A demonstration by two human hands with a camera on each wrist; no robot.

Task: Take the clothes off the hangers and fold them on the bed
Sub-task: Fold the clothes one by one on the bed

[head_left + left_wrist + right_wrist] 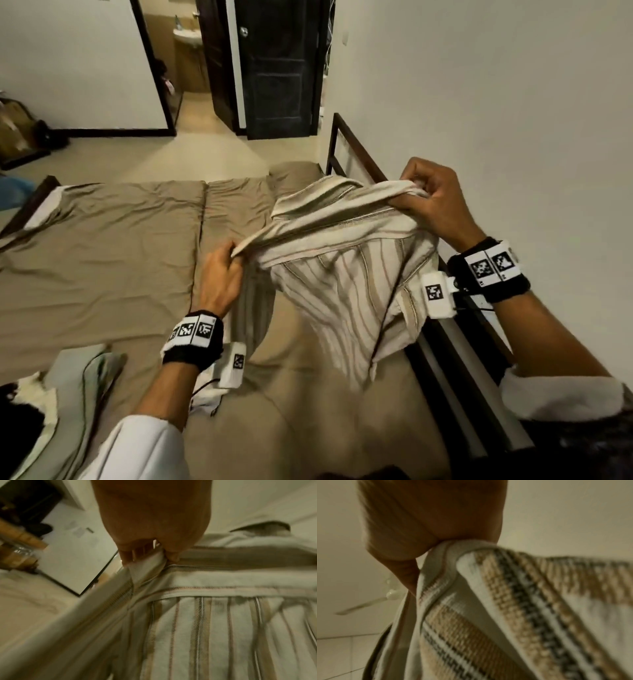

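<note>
A cream shirt with tan and dark vertical stripes [346,274] is held up in the air above the right side of the bed, its shoulder line stretched taut between both hands and its body hanging down toward the mattress. The left hand [221,277] is clenched round one end of the shoulder seam, fabric bunched between thumb and fingers [130,555]. The right hand [433,202] is seen higher up, near the bed's right edge, fingers curled tight on the other bunched end; in the right wrist view the woven stripes are seen spilling out from under the palm. Black wristbands with white coded tags are worn on both wrists.

Below, a wide bed covered in a wrinkled brown sheet [102,246] is spread across the view, with a dark wooden frame rail [356,150] running along its right edge against a plain pale wall. At the near left corner of the bed a pale green folded garment [78,387] is laid flat. Beyond the far edge, beige floor, a dark panelled door [277,68] and an open doorway to a washbasin are seen.
</note>
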